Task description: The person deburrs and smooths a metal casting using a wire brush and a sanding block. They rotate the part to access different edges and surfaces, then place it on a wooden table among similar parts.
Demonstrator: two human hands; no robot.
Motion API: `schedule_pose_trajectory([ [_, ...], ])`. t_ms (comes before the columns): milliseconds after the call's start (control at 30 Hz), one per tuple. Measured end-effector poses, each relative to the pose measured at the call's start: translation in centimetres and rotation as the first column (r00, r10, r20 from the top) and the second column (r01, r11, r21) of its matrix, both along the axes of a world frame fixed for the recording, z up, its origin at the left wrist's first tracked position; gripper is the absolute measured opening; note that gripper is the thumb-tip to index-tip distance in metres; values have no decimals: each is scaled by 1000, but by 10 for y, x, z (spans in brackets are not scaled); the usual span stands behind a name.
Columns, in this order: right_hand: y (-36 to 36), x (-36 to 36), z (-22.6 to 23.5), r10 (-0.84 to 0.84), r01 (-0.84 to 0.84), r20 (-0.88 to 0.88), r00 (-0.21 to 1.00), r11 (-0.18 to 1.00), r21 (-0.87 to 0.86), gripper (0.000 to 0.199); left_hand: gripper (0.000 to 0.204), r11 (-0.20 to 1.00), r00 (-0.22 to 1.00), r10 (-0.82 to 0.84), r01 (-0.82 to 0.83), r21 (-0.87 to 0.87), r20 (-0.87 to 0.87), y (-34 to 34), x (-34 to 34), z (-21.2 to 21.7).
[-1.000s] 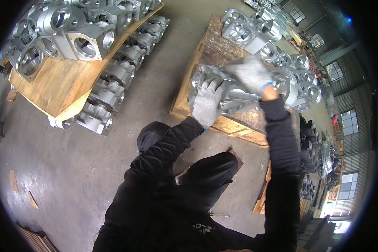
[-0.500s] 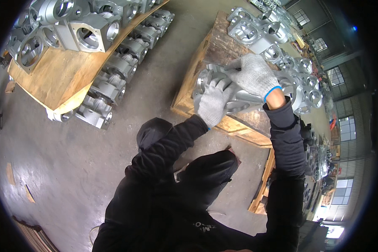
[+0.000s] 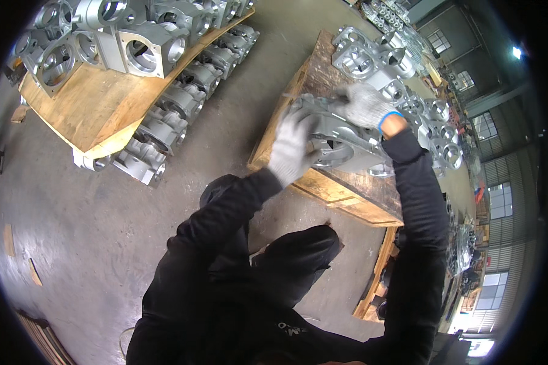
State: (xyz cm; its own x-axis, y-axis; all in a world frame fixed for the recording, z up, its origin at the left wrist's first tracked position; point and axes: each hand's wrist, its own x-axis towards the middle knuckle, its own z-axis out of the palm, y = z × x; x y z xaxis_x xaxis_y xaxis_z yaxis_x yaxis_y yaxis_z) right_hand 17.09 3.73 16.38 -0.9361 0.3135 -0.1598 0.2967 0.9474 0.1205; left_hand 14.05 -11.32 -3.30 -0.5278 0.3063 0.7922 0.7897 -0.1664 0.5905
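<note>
A silvery metal housing casting [image 3: 345, 135] with large round bores lies on top of a wooden crate [image 3: 315, 72]. My left hand [image 3: 291, 143], in a grey knit glove, is wrapped round the casting's left end, its thumb on the near side and fingers over the top. Gloved in grey with a blue cuff, my right hand [image 3: 366, 106] rests at the casting's far edge. Its fingers are bent together and slightly blurred; their tips, and anything between them, are hidden.
More castings [image 3: 362, 61] crowd the crate's far and right parts. At the left, a plywood board [image 3: 85, 115] carries several similar housings, with further castings [image 3: 158, 128] below its edge. A low wooden pallet [image 3: 371, 286] lies right of my knee. Wood scraps [image 3: 35, 272] are on the floor.
My left hand has shifted left, from the casting's top to its left end, uncovering a round bore. The right hand has drawn slightly back from over the casting. The whole view has shifted a little.
</note>
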Motion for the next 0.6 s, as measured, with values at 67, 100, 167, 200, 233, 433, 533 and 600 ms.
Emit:
schedule_pose_trajectory([
  [67, 3, 4, 13, -35, 42, 89, 995, 996, -82, 44, 93, 997, 961, 81, -81, -11, 264, -6, 14, -19],
  [100, 4, 5, 20, -51, 67, 134, 990, 991, -119, 45, 90, 995, 894, 68, -29, -95, 443, -6, 19, -29],
  [167, 6, 3, 29, 45, -21, 131, 990, 983, -183, 45, 86, 993, 881, 37, 22, -119, 472, 8, 17, -41],
  [200, 5, 0, 31, 62, -40, 139, 988, 987, -157, 44, 84, 988, 866, 12, 67, -141, 500, 13, 15, -45],
  [233, 4, -4, 32, -34, 62, 187, 982, 988, -144, 44, 80, 971, 858, 47, 80, -225, 512, 20, 10, -47],
  [433, -21, -34, 15, 227, -209, 156, 961, 970, -123, 38, 53, 874, 882, 113, 131, -468, 458, 23, -8, -42],
  [533, -29, -31, 21, 130, -132, 234, 964, 991, -6, 34, 47, 867, 881, 76, 173, -467, 468, 21, -11, -40],
  [600, -32, -23, 22, 31, -47, 245, 969, 997, 58, 35, 49, 859, 878, 83, 177, -480, 471, 21, -14, -40],
])
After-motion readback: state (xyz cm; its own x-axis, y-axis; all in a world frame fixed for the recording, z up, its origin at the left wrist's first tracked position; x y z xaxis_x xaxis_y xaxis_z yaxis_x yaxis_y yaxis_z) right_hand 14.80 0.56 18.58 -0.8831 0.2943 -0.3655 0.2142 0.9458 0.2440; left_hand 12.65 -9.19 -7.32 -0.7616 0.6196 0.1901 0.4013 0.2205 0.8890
